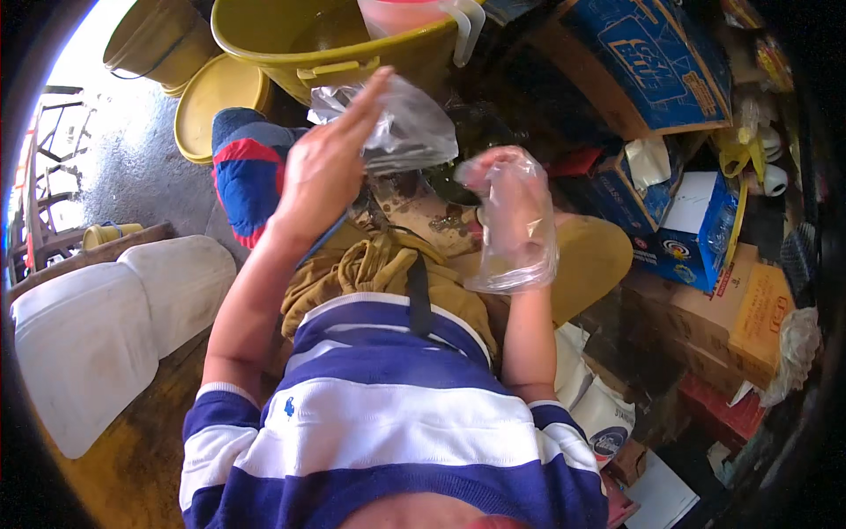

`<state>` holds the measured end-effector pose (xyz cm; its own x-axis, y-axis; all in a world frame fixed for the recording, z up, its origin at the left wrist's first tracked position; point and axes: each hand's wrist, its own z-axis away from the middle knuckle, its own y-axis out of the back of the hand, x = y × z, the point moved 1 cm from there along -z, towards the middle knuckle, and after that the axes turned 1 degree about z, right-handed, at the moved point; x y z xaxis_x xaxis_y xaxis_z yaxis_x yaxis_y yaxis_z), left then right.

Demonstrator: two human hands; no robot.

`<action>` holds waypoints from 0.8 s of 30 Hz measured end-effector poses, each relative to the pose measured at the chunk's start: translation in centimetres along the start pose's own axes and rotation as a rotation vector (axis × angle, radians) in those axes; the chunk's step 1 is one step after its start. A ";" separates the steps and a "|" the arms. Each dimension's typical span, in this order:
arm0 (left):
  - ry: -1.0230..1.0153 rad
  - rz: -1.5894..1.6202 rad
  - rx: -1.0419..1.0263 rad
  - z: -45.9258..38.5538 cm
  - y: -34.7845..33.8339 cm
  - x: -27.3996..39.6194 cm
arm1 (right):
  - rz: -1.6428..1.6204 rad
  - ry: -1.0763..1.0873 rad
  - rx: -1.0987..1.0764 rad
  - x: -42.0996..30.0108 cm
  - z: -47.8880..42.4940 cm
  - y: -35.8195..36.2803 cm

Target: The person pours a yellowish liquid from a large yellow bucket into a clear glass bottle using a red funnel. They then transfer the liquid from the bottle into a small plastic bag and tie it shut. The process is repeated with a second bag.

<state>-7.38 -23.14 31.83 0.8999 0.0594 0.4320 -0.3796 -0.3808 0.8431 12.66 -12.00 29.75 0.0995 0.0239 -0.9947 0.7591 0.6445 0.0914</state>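
Observation:
My left hand [324, 168] is raised at centre left, its fingers stretched straight and close together, and its thumb side is mostly hidden. Behind those fingers is a crumpled clear plastic bag [416, 129]; whether they touch it is unclear. A second clear plastic bag [522, 231] covers my right hand [512, 178] like a loose mitten down to the wrist. The fingers inside look bent towards the left, blurred by the film. Both hands are above my lap, in front of brown cloth [370, 271] at my waist.
Ahead stands a large yellow basin [264, 40] with a pink-and-white handled container [396, 16]. Yellow buckets [218, 106] are at upper left, white plastic jerrycans [86, 330] at left. Cardboard boxes [651, 73] crowd the right, with printed sacks [605, 416] below.

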 end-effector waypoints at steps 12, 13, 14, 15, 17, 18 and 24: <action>-0.394 0.129 -0.180 3.1 -4.4 5.4 | -0.493 0.204 0.332 12.7 -5.7 3.6; -0.393 0.125 -0.135 3.2 -4.5 6.2 | -0.377 0.177 0.426 12.1 -5.8 2.3; -0.393 0.122 -0.091 3.5 -4.8 7.5 | -0.264 0.138 0.524 11.6 -5.9 1.0; -0.363 0.142 -0.053 3.0 -5.5 7.6 | -0.674 0.025 0.545 11.0 -7.3 -0.2; -0.294 0.190 0.020 2.0 -6.9 7.8 | -0.975 -0.293 0.492 6.9 -7.3 -1.6; -0.243 0.273 -0.023 0.8 -7.5 6.3 | -1.129 -0.448 0.494 4.7 -7.3 -2.2; -0.170 0.276 -0.235 0.9 -7.2 4.5 | 0.289 0.108 -0.105 13.0 -7.4 1.3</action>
<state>-0.39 -20.99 27.43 0.7724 -0.1765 0.6101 -0.6331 -0.1384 0.7615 10.17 -5.18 16.57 0.2281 0.2944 -0.9281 0.6380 0.6748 0.3709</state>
